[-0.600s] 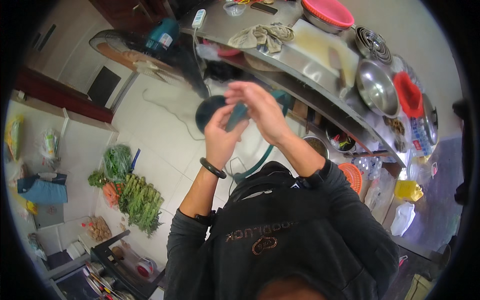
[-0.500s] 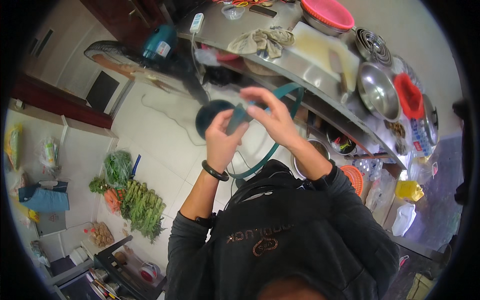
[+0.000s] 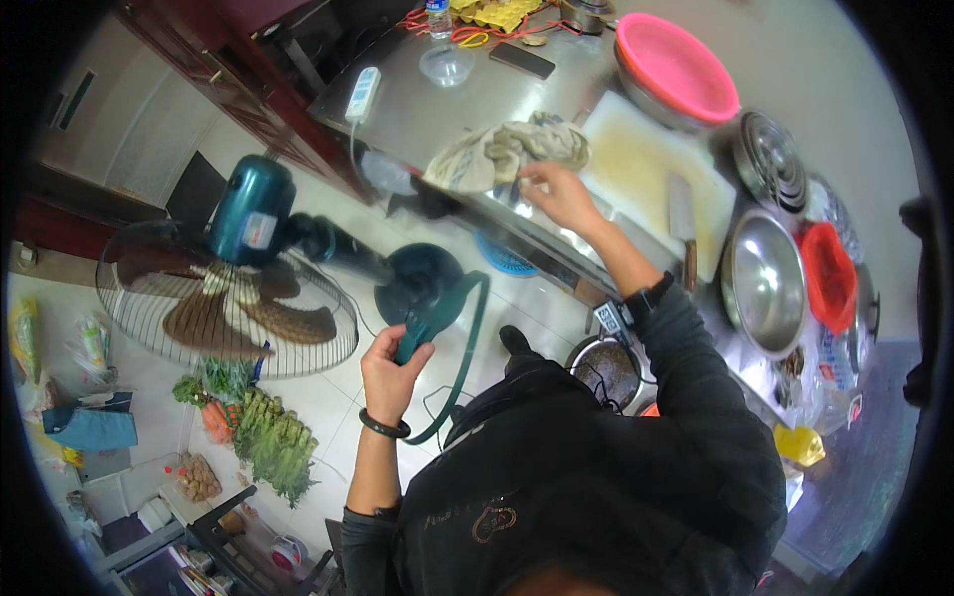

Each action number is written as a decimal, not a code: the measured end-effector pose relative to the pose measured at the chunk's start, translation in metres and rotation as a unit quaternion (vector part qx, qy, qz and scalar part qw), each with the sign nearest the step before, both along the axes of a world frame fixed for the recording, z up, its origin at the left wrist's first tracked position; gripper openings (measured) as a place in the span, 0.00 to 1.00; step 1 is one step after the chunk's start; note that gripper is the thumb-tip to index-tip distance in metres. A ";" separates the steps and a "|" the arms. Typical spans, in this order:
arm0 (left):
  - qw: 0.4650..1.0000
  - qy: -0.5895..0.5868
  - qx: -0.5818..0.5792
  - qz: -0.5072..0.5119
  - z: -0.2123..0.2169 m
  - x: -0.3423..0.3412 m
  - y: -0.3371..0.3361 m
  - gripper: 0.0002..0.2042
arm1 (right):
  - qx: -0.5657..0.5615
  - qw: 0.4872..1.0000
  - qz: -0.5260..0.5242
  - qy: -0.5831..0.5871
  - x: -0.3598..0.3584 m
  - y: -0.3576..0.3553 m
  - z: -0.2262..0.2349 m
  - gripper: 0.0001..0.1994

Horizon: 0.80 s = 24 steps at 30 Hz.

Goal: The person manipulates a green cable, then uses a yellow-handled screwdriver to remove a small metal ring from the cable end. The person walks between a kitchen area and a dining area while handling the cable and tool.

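My left hand is closed on the flat end piece of a dark green plastic hoop, which looks like the rim band of a fan guard and curves down against my dark clothing. Just beyond that hand is the round dark base of a standing fan. The fan's green motor housing and dusty brown blades lean to the left, with a wire guard behind them. My right hand is at the table's edge beside a crumpled beige cloth. Its fingers are pinched together; what they hold is too small to tell.
On the metal table are a white cutting board, a knife, a steel bowl, a pink basin and a phone. A power strip sits near its corner. Leafy vegetables lie on the floor.
My right hand has left the green hoop's end and moved to the table's edge by the cloth. My left hand has come down and left, still holding the hoop. More of the fan shows.
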State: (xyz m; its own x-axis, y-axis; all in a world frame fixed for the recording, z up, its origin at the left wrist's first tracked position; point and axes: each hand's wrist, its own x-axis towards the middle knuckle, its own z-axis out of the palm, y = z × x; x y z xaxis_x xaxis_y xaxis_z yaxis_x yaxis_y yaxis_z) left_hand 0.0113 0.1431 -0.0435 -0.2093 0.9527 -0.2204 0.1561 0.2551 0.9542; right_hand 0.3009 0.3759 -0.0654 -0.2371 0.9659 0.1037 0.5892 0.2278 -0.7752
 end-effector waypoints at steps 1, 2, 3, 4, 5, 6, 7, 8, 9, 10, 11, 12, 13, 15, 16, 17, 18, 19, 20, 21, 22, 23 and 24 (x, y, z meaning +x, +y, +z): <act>0.999 0.017 -0.026 0.015 -0.002 0.005 0.007 0.14 | 0.043 0.999 0.024 -0.007 0.003 0.030 -0.008 0.15; 0.998 0.039 -0.048 0.027 -0.004 0.009 0.012 0.13 | 0.065 0.997 0.037 -0.025 0.001 0.057 -0.018 0.15; 0.998 0.040 -0.028 0.037 -0.007 0.014 0.016 0.12 | 0.086 0.994 0.051 -0.041 -0.005 0.084 -0.028 0.15; 0.997 0.037 -0.041 0.051 -0.009 0.017 0.019 0.11 | 0.107 0.991 0.053 -0.054 -0.015 0.111 -0.040 0.14; 0.996 0.035 -0.055 0.064 -0.011 0.020 0.021 0.11 | 0.102 0.991 0.053 -0.060 -0.028 0.136 -0.051 0.13; 0.994 0.035 -0.068 0.080 -0.012 0.023 0.024 0.11 | 0.105 0.991 0.054 -0.067 -0.041 0.160 -0.061 0.13; 0.991 0.040 -0.077 0.097 -0.014 0.026 0.028 0.10 | 0.112 0.990 0.056 -0.072 -0.052 0.184 -0.071 0.12; 0.990 0.035 -0.090 0.106 -0.014 0.028 0.031 0.10 | 0.096 0.988 0.053 -0.110 -0.063 0.204 -0.080 0.12; 0.985 0.041 -0.120 0.118 -0.015 0.027 0.036 0.10 | 0.085 0.985 0.049 -0.145 -0.076 0.222 -0.088 0.11; 0.986 0.027 -0.103 0.128 -0.016 0.028 0.042 0.09 | 0.060 0.979 0.043 -0.191 -0.086 0.238 -0.096 0.11; 0.984 0.021 -0.106 0.143 -0.017 0.030 0.046 0.09 | 0.054 0.972 0.051 -0.222 -0.092 0.248 -0.104 0.10; 0.981 0.013 -0.111 0.158 -0.017 0.030 0.050 0.08 | 0.033 0.962 0.058 -0.266 -0.096 0.255 -0.112 0.10; 0.982 0.024 -0.114 0.152 -0.018 0.030 0.055 0.08 | 0.013 0.948 0.065 -0.311 -0.097 0.259 -0.120 0.10; 0.982 0.043 -0.114 0.142 -0.021 0.029 0.065 0.08 | 0.023 0.947 0.075 -0.310 -0.097 0.262 -0.130 0.09; 0.980 0.066 -0.127 0.137 -0.022 0.028 0.071 0.09 | 0.030 0.946 0.072 -0.313 -0.095 0.262 -0.131 0.09; 0.982 0.083 -0.115 0.124 -0.023 0.029 0.077 0.10 | 0.046 0.954 0.070 -0.289 -0.094 0.261 -0.130 0.08; 0.982 0.101 -0.105 0.117 -0.024 0.029 0.085 0.11 | 0.062 0.959 0.061 -0.268 -0.093 0.260 -0.124 0.08; 0.980 0.125 -0.114 0.109 -0.023 0.029 0.091 0.11 | 0.057 0.963 0.049 -0.259 -0.092 0.255 -0.115 0.08; 0.984 0.132 -0.069 0.102 -0.022 0.029 0.099 0.13 | 0.027 0.987 0.060 -0.145 -0.091 0.247 -0.103 0.07; 0.984 0.132 -0.074 0.098 -0.020 0.031 0.106 0.12 | -0.024 0.997 0.069 -0.040 -0.089 0.237 -0.088 0.07; 0.982 0.164 -0.043 0.081 -0.015 0.032 0.112 0.13 | -0.075 0.993 0.069 0.060 -0.087 0.223 -0.070 0.08; 0.979 0.187 -0.047 0.060 -0.010 0.034 0.117 0.14 | -0.166 0.964 0.142 0.154 -0.082 0.202 -0.054 0.08; 0.977 0.208 -0.035 0.029 -0.003 0.037 0.122 0.14 | -0.242 0.912 0.213 0.255 -0.078 0.175 -0.038 0.08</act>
State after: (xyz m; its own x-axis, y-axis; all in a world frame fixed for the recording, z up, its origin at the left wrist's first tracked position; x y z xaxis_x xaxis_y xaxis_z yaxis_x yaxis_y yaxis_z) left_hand 0.0479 0.2649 -0.0464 -0.3470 0.9227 -0.1681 0.5111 0.3363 0.7910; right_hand 0.2234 0.5512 -0.1036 -0.6423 0.7586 -0.1094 0.0629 -0.0900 -0.9940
